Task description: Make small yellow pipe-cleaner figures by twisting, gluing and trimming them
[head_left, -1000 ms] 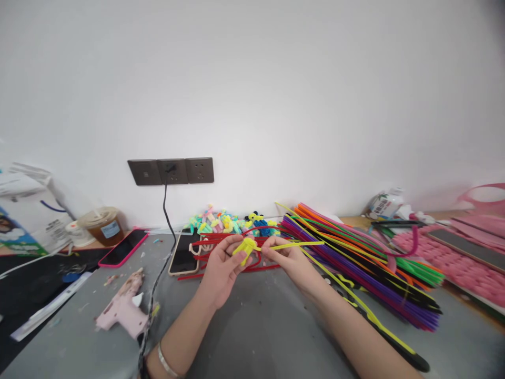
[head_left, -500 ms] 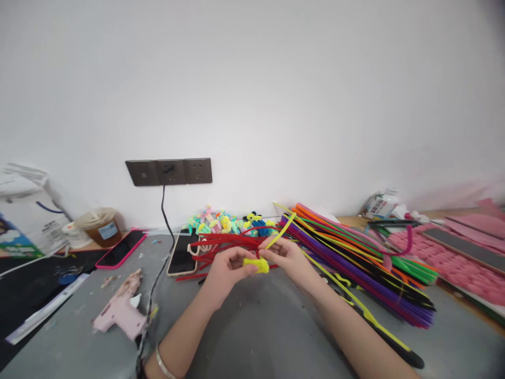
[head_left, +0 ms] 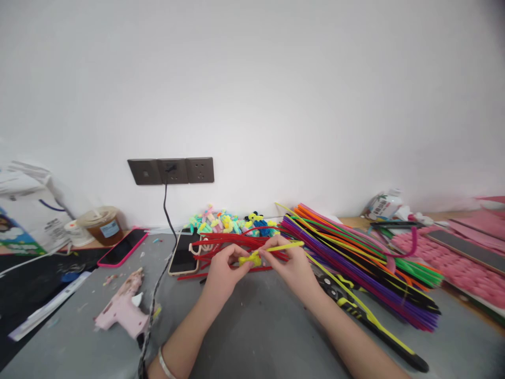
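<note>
My left hand (head_left: 228, 267) pinches a small yellow coiled pipe-cleaner piece (head_left: 249, 260) between thumb and fingers. A straight yellow pipe-cleaner end (head_left: 284, 246) runs from that piece to the right, and my right hand (head_left: 287, 261) grips it near the coil. Its free tip points right, over the back of my right hand. Just behind both hands lie red pipe cleaners (head_left: 224, 239). Beside my right forearm is a black and yellow hand tool (head_left: 351, 305), partly covered by that arm.
Bundled coloured pipe cleaners (head_left: 355, 258) spread on the right. Small fuzzy figures (head_left: 221, 222) sit against the wall. At left are a pink glue gun (head_left: 125, 310), a pink-cased phone (head_left: 123, 247), a lidded drink cup (head_left: 103, 225) and a black cable (head_left: 160, 281). Another phone (head_left: 184, 255) lies nearer.
The yellow free end has swung down from pointing up-right to nearly level, pointing right. My right hand has turned with it; my left hand keeps hold of the coil.
</note>
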Demonstrator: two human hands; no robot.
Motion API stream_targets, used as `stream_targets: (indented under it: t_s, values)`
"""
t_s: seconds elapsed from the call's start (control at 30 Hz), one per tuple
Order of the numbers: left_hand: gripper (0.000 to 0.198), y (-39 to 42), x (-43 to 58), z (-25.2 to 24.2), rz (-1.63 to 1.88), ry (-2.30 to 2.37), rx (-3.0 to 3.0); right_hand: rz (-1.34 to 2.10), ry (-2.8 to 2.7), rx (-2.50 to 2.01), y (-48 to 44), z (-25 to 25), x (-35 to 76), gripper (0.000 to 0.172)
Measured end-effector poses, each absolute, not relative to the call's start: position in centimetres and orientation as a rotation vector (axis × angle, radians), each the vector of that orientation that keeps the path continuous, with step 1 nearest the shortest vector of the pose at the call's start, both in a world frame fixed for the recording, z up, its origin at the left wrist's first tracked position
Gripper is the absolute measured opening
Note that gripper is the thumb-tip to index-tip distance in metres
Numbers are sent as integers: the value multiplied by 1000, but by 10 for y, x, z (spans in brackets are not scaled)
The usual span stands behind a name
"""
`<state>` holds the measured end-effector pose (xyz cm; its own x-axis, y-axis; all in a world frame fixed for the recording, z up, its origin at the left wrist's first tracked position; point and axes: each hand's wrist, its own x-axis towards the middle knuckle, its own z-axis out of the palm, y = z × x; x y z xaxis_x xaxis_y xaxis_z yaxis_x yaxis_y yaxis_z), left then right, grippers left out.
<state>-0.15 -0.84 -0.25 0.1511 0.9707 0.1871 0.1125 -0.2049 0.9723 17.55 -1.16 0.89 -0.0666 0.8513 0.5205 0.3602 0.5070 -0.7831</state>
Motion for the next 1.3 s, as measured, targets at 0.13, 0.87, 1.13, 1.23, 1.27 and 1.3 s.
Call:
stream_targets:
  t_s: [0.13,0.87,1.13,1.23,1.27,1.3]
  values:
    - [20,-5,-4,-2,1330,1080,1436,489,-1797,-935,-17,14,175,9]
    - [27,-13,-1,11,1203,764,1011,1552,-1136,-883,-5,8,183,32]
    - [21,-13,0,1,1018,822,1369,1247,-1477,-1033,-1,5,182,34]
    - [18,-12,1,-2,1015,880,1446,1145,-1507,-1033,-2,5,181,31]
    - [17,-12,1,-3,1026,906,1465,1092,-1527,-1044,-3,5,181,31]
    - [16,-11,0,-4,1038,931,1478,1023,-1556,-1060,-4,4,181,31]
